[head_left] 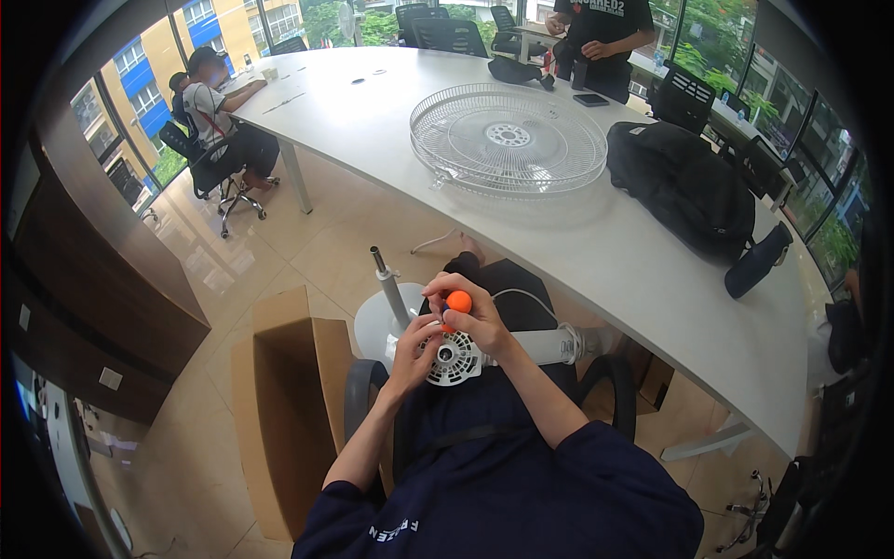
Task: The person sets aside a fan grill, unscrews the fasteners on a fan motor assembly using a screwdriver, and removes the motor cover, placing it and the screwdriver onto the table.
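Navy shirt [531, 484] foremost, both forearms [363, 445] slant inward. Fingers of the right hand [480, 320] grip an orange-handled tool [458, 301]; those of the left hand [414, 354] bend beside its lower end, their hold unclear. Tool work appears in hand at the slotted white fan motor housing [456, 368] beneath; the next move likely calls for steady alignment. Beyond, the surface [577, 228] bears a wire fan grille [508, 137].

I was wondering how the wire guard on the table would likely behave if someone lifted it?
The guard would probably feel light for its width, being mostly thin, open wire. Being round, it might roll if stood on edge. Lying flat and broad on the table, it seems unlikely to tip.
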Tool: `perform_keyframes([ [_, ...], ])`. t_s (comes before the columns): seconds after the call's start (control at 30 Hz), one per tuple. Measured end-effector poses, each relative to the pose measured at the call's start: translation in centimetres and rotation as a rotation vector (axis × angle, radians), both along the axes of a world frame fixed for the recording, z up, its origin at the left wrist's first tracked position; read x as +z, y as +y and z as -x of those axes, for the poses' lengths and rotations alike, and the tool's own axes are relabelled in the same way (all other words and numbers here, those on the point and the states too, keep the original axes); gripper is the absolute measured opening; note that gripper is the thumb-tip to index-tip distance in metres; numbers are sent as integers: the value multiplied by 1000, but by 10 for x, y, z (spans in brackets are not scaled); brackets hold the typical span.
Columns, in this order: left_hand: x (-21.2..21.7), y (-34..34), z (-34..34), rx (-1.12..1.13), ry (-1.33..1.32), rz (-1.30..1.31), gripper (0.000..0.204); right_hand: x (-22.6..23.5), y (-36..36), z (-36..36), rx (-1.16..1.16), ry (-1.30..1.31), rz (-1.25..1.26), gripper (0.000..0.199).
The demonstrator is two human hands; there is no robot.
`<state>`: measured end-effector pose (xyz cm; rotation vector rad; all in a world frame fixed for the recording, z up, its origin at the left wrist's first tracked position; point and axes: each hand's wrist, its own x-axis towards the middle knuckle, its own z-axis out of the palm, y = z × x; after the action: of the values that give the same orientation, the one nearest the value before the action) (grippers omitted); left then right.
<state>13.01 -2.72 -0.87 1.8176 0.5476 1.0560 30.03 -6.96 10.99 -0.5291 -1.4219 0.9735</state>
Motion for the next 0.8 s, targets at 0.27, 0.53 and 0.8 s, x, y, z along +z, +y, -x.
perform_keyframes([
  [0.27, 22, 5, 3, -62, 198, -34, 19, -1, 0, 4, 123, 19, 80, 46],
  [0.53, 8, 8, -14, 67, -45, 43, 8, 0, -4, 7, 79, 27, 98, 41],
  [0.8, 11, 2, -21, 138, -70, 146, 17, 10, -3, 7, -283, -284, -197, 26],
])
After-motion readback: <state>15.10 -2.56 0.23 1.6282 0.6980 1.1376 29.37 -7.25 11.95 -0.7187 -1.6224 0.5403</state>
